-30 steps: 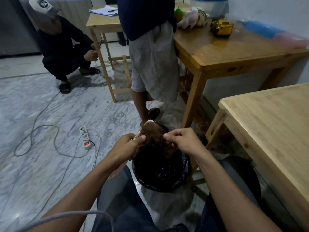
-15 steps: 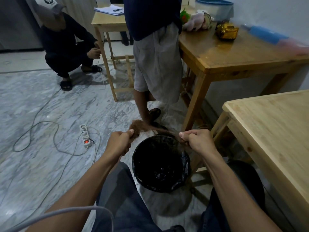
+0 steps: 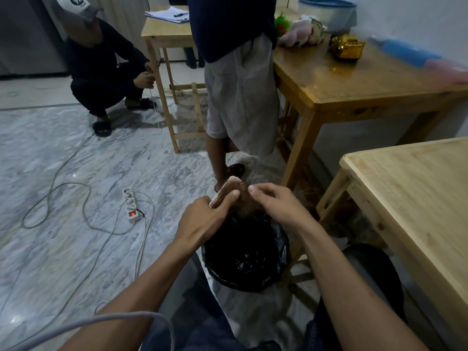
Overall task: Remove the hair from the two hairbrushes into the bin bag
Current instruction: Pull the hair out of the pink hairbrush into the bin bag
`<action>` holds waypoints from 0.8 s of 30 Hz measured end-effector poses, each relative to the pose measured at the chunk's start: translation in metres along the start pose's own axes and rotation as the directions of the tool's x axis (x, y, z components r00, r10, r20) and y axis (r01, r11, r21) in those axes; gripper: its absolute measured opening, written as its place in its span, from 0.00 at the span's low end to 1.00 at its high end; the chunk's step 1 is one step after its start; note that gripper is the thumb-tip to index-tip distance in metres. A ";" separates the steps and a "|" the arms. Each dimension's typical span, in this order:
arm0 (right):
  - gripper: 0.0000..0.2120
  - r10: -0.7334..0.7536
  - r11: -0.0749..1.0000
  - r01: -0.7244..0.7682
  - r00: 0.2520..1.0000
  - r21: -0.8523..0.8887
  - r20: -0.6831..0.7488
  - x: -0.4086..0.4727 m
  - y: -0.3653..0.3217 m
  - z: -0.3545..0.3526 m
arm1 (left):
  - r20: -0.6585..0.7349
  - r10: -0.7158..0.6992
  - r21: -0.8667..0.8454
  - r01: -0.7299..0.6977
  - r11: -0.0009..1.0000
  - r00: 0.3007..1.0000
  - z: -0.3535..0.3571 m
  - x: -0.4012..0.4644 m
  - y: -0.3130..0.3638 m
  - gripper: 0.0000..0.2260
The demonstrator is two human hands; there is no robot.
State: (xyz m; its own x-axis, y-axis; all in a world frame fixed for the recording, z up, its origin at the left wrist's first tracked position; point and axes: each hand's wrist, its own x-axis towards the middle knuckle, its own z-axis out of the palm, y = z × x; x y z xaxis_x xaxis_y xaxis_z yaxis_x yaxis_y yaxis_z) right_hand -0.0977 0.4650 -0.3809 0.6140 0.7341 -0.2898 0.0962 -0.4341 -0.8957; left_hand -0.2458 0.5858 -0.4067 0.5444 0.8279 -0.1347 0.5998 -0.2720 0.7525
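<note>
The brown, bristled hairbrush [image 3: 229,190] is held over the mouth of the black plastic bin bag [image 3: 247,252], with matted brown hair [image 3: 247,202] clinging to its bristles — so this brush looks only partly cleaned. The left hand [image 3: 202,219] has its fingers clenched round the brush; the right hand [image 3: 276,201] pinches at the hair. No second hairbrush is visible — its state cannot be judged. The pale wooden worktop [image 3: 415,198] to the right is bare.

hairbrush [image 3: 228,192] above bin bag [image 3: 276,252] | power strip [image 3: 131,205] left | table [image 3: 417,198] right
</note>
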 end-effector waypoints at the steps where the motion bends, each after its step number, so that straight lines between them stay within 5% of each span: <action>1: 0.16 -0.003 1.000 0.004 0.999 -0.004 0.046 0.000 0.001 0.001 | -0.010 0.001 0.018 -0.001 1.000 1.000 0.001 0.003 0.000 0.32; 12: 0.13 0.037 0.989 -0.057 0.988 -0.139 -0.148 -0.011 0.012 -0.021 | -0.085 -0.264 -0.184 0.246 0.952 0.961 -0.022 0.033 -0.051 0.30; 15: 0.09 0.060 0.979 -0.082 0.991 -0.184 -0.122 -0.008 0.013 -0.022 | -0.067 -0.185 -0.154 0.173 0.973 0.980 -0.018 0.031 -0.043 0.31; 18: 0.22 0.095 0.969 -0.103 0.994 -0.223 -0.044 -0.008 0.004 -0.015 | -0.058 -0.066 -0.059 0.063 0.996 0.996 -0.012 0.025 -0.024 0.31; 22: 0.22 0.005 1.000 0.000 0.990 0.030 -0.144 -0.003 -0.008 -0.008 | -0.082 0.059 0.049 -0.055 0.997 0.995 -0.009 0.017 -0.001 0.30; 24: 0.22 0.012 0.996 -0.005 0.998 0.092 -0.068 -0.002 -0.010 -0.003 | -0.080 0.098 0.064 -0.093 0.994 0.992 -0.007 0.015 0.004 0.31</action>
State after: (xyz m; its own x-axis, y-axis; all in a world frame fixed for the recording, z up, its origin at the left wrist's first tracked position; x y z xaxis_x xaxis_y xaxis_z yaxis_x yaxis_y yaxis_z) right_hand -0.0979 0.4660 -0.3703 0.6670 0.6919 -0.2765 0.0204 -0.3879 -0.9215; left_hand -0.2396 0.6007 -0.4013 0.5522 0.8337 -0.0085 0.5831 -0.3789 0.7187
